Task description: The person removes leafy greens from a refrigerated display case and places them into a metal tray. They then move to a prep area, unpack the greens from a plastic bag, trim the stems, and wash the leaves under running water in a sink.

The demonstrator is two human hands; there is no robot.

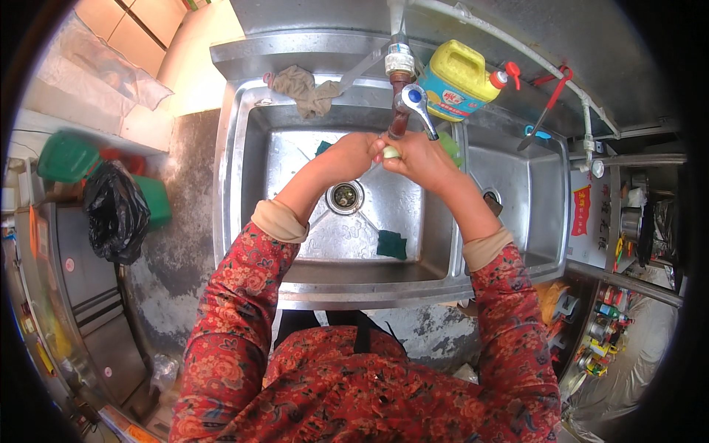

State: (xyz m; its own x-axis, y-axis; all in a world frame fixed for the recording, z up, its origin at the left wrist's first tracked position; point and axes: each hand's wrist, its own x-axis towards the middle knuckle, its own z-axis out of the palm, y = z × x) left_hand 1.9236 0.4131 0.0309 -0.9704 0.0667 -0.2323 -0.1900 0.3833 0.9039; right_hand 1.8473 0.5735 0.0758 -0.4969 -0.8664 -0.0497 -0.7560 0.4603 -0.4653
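My right hand (418,158) is closed around a leafy vegetable, its pale green stem end (391,152) showing between thumb and fingers. Green leaves (450,148) stick out behind that hand, on its far right side. My left hand (354,155) meets it with bent fingers at the stem; whether these fingers grip it is hidden. Both hands are just below the spout of a rusty tap (399,124) with a lever handle (420,108), above the left basin of a steel sink (443,266). A dark green scouring pad (391,245) lies on the basin floor, right of the drain strainer (344,197).
A grey-brown rag (307,91) hangs over the sink's back rim. Behind the tap stands a yellow detergent jug (457,77). A red-handled tool (548,108) hangs from the pipe above the right basin (545,205). To the left are a black plastic bag (116,213) and green containers (69,156).
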